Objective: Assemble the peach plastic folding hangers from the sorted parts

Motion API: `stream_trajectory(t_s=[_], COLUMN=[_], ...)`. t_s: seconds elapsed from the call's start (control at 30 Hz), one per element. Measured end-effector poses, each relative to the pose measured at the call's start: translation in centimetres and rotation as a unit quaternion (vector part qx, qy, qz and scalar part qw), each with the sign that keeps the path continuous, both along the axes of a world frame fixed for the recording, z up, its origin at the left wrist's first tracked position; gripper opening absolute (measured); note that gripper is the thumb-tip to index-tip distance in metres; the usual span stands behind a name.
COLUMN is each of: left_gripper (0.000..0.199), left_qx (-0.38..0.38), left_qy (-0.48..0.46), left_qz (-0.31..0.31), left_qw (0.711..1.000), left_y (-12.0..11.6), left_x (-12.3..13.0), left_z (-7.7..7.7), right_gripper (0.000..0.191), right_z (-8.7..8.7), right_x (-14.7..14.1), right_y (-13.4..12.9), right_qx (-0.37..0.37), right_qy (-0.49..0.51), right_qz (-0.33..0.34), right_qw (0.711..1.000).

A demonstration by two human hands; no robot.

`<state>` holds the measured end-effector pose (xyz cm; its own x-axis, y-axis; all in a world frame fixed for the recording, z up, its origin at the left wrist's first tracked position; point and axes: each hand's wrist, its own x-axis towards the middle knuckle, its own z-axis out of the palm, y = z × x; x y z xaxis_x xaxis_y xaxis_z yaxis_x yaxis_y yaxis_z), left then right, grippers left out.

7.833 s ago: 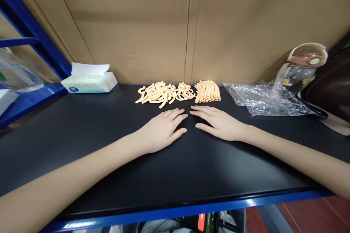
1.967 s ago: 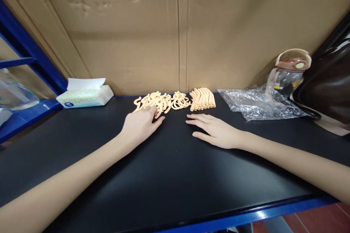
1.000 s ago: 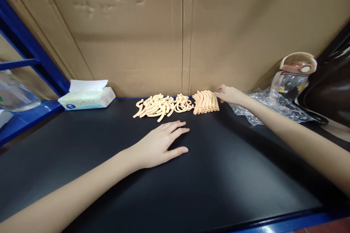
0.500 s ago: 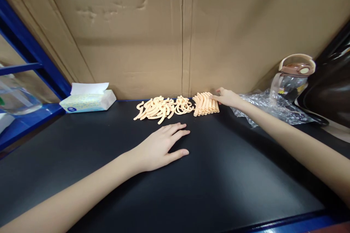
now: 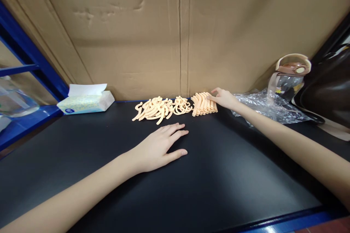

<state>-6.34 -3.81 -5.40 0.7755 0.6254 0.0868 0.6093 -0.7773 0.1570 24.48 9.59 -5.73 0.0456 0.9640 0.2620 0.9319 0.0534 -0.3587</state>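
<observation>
Toward the back of the smooth black desk [image 5: 207,182] lies a stack of bent, pale-peach tubes [image 5: 203,105]; the right hand [image 5: 223,99] is at its right end, and I cannot tell whether that grip pinches a tube; left of the stack sit small peach C-shaped pieces [image 5: 181,106], then a loose heap of longer curved peach strips [image 5: 153,110]; the left hand [image 5: 157,147], palm down, is nearer the front, its grip spread wide.
</observation>
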Motion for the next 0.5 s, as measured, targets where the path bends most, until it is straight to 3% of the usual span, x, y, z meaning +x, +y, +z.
stream_trajectory(t_s=[0.5], left_gripper=[0.057], left_qx=[0.003], left_qy=[0.004], left_qz=[0.003], left_qw=[1.0], left_y=[-0.02], left_x=[-0.02], left_z=[0.0], right_gripper=[0.049], right_z=[-0.32], right_x=[0.01], right_y=[-0.06], right_qx=[0.003], right_qy=[-0.018], right_qz=[-0.005], right_qw=[1.0])
